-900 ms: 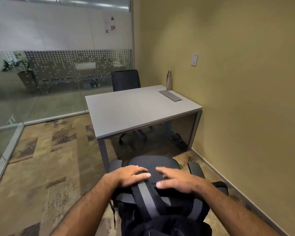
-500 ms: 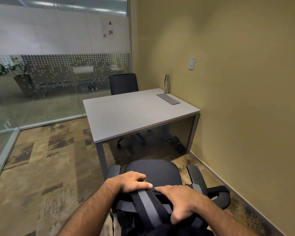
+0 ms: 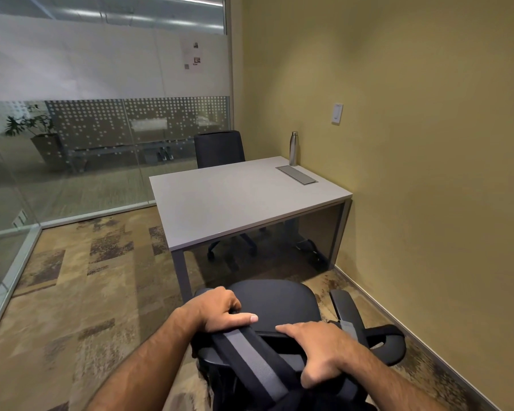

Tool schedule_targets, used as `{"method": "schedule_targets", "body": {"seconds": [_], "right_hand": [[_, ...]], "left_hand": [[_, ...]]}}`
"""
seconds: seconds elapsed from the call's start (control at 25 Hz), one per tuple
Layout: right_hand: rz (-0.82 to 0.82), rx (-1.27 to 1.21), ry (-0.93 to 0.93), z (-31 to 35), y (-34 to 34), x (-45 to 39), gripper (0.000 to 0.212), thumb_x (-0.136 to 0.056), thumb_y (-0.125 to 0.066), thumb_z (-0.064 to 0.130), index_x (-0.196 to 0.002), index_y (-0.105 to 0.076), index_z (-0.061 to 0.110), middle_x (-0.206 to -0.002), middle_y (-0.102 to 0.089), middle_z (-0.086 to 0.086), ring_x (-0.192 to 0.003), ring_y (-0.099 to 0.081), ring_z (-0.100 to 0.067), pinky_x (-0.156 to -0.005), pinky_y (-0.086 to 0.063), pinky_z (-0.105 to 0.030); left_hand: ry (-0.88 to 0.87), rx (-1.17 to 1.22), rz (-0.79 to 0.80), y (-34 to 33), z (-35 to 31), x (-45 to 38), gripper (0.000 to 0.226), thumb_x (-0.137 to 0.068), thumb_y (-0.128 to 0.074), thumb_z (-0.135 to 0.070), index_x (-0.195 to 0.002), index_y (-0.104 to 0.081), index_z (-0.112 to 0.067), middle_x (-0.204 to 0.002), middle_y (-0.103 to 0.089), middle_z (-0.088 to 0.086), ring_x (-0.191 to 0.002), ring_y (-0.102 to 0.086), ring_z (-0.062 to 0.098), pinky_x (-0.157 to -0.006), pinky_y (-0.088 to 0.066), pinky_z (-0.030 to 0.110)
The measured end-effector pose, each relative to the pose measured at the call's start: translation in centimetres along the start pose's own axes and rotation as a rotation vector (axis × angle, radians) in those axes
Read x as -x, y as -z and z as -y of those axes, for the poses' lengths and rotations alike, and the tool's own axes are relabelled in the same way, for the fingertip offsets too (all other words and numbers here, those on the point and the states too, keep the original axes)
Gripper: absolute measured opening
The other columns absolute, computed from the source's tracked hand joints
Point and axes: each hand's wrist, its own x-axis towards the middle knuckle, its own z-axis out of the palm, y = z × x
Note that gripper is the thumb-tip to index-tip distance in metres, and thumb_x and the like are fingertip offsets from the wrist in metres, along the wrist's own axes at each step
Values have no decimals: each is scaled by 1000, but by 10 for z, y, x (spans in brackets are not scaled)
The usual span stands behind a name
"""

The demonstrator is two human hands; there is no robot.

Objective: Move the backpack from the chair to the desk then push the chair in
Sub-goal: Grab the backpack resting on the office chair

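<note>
A black backpack (image 3: 250, 357) with grey-striped straps fills the bottom centre, right in front of me at the near side of a black office chair (image 3: 279, 301). My left hand (image 3: 220, 312) curls over the backpack's top left edge. My right hand (image 3: 324, 348) grips its top right, fingers wrapped down around a strap. The chair's seat and both armrests show beyond my hands, while its back is hidden by the backpack. The grey desk (image 3: 235, 197) stands a short way beyond the chair, its near edge facing me.
A steel bottle (image 3: 293, 148) and a grey cable hatch (image 3: 296, 175) sit at the desk's far right. A second black chair (image 3: 219, 148) is tucked in on the far side. A yellow wall (image 3: 428, 173) runs close on the right and glass partitions (image 3: 72, 158) on the left.
My hands lay flat on top of the backpack before; now both have curled shut around it. My view has lifted slightly and more of the chair seat shows.
</note>
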Motion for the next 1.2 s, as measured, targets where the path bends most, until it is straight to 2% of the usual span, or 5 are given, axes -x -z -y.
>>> {"method": "schedule_targets", "body": {"seconds": [0.72, 0.88, 1.04, 1.12, 1.2], "right_hand": [[2, 16, 1, -1, -8, -8, 112, -64, -76, 42, -161, -20, 35, -163, -44, 4, -142, -48, -22, -113, -46, -44], [-110, -317, 102, -11, -7, 2, 97, -71, -71, 41, -159, -33, 33, -160, -39, 13, -147, -34, -7, -120, -32, -34], [-708, -564, -321, -19, -16, 3, 62, -77, -76, 26, -137, -61, 23, -141, -62, -1, -137, -49, -25, -113, -38, -38], [-638, -347, -613, -22, -17, 2, 69, -77, -75, 45, -140, -55, 27, -153, -51, -4, -149, -31, -33, -120, -26, -62], [-402, -245, -792, -32, -18, 7, 104, -70, -70, 79, -156, -35, 30, -172, -16, -12, -157, 2, -47, -115, -4, -81]], "left_hand": [[-60, -385, -280, -3, -9, 60, 86, -83, -20, -91, -50, -40, -15, -43, -36, 1, -42, -32, 19, -47, -22, 31], [-137, -415, -276, -8, -11, 68, 85, -86, -21, -89, -55, -49, -14, -47, -47, 3, -45, -36, 23, -55, -29, 31], [-179, -429, -326, -12, -15, 76, 78, -89, -28, -85, -55, -48, -17, -47, -49, 1, -45, -38, 23, -61, -40, 37], [-215, -479, -429, -21, -16, 84, 73, -91, -37, -80, -52, -45, -19, -44, -46, -1, -41, -38, 21, -55, -40, 34], [-221, -508, -513, -32, -19, 94, 69, -92, -44, -75, -50, -44, -21, -42, -46, -2, -40, -40, 20, -52, -37, 32]]}}
